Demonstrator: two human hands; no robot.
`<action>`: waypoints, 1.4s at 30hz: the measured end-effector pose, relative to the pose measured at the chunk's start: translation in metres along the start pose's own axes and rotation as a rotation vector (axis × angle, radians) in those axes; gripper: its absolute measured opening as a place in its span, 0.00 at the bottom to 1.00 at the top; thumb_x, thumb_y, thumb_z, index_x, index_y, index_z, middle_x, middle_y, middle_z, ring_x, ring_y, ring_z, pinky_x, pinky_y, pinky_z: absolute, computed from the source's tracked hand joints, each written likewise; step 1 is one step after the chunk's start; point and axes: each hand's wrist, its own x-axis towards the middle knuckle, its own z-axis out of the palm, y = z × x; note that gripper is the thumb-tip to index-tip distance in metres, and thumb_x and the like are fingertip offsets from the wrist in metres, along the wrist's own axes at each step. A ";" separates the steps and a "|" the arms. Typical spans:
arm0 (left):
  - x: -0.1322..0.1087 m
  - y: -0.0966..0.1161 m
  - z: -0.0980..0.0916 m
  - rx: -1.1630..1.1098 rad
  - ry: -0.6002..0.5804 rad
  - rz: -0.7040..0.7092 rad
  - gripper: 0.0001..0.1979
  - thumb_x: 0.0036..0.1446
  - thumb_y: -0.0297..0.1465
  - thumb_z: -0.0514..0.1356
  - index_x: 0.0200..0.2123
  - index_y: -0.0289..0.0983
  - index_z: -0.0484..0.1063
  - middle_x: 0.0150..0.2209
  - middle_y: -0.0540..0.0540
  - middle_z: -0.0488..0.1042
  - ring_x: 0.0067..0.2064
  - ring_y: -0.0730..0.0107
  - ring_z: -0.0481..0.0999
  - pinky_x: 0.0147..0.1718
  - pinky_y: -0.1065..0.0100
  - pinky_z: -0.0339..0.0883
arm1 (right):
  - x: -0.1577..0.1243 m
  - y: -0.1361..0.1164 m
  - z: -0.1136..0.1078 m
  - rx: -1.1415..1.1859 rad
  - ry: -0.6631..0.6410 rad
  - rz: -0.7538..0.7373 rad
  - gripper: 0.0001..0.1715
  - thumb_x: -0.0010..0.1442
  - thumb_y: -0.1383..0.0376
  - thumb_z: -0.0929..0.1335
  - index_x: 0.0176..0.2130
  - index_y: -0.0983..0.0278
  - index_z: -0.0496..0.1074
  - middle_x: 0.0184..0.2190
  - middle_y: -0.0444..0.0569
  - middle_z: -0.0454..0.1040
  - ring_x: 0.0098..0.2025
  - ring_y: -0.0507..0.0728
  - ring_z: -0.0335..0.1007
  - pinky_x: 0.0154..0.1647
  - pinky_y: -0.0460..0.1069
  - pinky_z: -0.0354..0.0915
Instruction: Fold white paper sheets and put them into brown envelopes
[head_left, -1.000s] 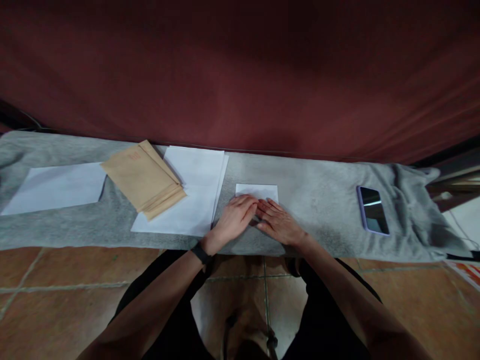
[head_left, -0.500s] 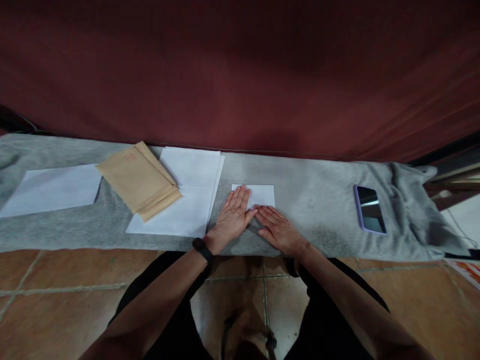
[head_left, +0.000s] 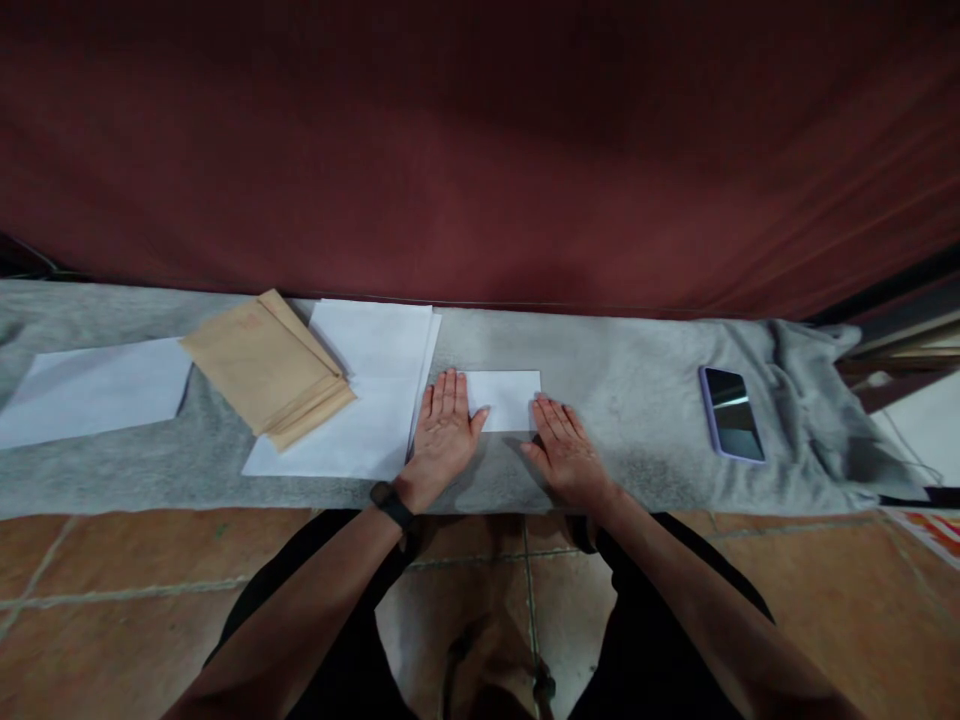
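Observation:
A small white folded sheet of paper (head_left: pixel 506 400) lies flat on the grey cloth between my hands. My left hand (head_left: pixel 445 425) rests flat over its left end, fingers stretched out and thumb along the near edge. At the right end is my right hand (head_left: pixel 566 450), palm down with fingers extended; its fingertips are at the paper's lower right corner. Neither hand grips anything. Just left of my left hand are larger white sheets (head_left: pixel 375 350), partly covered by a stack of brown envelopes (head_left: pixel 259 365).
Another white folded sheet (head_left: pixel 105 393) lies at the far left. A phone in a purple case (head_left: pixel 733 415) sits to the right on the grey cloth (head_left: pixel 637 370), near its bunched end. A dark red curtain (head_left: pixel 480 180) hangs behind; tiled floor shows below.
My hands have slid apart, the left to the left and the right slightly outward, uncovering more of the small folded paper. The view has shifted slightly.

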 end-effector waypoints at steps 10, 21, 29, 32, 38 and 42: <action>0.005 0.033 -0.004 -0.079 -0.113 0.287 0.30 0.73 0.33 0.42 0.72 0.25 0.55 0.75 0.33 0.54 0.77 0.56 0.47 0.75 0.50 0.47 | 0.041 -0.013 -0.011 0.127 -0.041 0.075 0.37 0.77 0.53 0.49 0.72 0.69 0.60 0.73 0.57 0.59 0.76 0.62 0.51 0.78 0.64 0.45; 0.011 0.039 0.006 -0.030 -0.142 0.233 0.31 0.70 0.28 0.42 0.73 0.22 0.51 0.76 0.29 0.49 0.78 0.52 0.44 0.75 0.48 0.44 | 0.058 -0.021 0.008 0.008 -0.068 0.095 0.37 0.78 0.54 0.49 0.74 0.71 0.56 0.75 0.57 0.54 0.78 0.61 0.45 0.78 0.61 0.41; 0.012 0.030 0.009 -0.031 -0.091 0.161 0.32 0.72 0.33 0.43 0.73 0.22 0.51 0.75 0.29 0.51 0.77 0.53 0.45 0.74 0.47 0.45 | 0.052 -0.014 0.015 -0.076 -0.006 0.123 0.39 0.77 0.52 0.53 0.74 0.73 0.52 0.75 0.61 0.52 0.78 0.65 0.45 0.77 0.65 0.44; 0.012 0.026 0.008 -0.038 -0.064 0.131 0.32 0.72 0.35 0.44 0.74 0.26 0.50 0.75 0.31 0.53 0.77 0.54 0.47 0.74 0.47 0.45 | 0.048 -0.011 0.017 -0.086 0.039 0.130 0.40 0.77 0.50 0.54 0.75 0.72 0.50 0.75 0.62 0.52 0.77 0.66 0.47 0.76 0.65 0.45; 0.011 0.019 0.004 -0.007 -0.066 0.071 0.34 0.73 0.40 0.44 0.73 0.22 0.51 0.75 0.29 0.51 0.77 0.50 0.49 0.74 0.48 0.45 | 0.041 -0.004 0.019 -0.087 0.082 0.137 0.41 0.77 0.49 0.54 0.75 0.72 0.49 0.75 0.63 0.53 0.76 0.67 0.50 0.75 0.66 0.46; 0.011 0.015 0.002 0.012 -0.061 0.043 0.36 0.73 0.43 0.45 0.73 0.21 0.52 0.75 0.28 0.50 0.77 0.48 0.49 0.74 0.48 0.46 | 0.038 -0.002 0.018 -0.098 0.083 0.146 0.41 0.76 0.50 0.55 0.75 0.74 0.50 0.75 0.64 0.53 0.76 0.68 0.50 0.75 0.66 0.46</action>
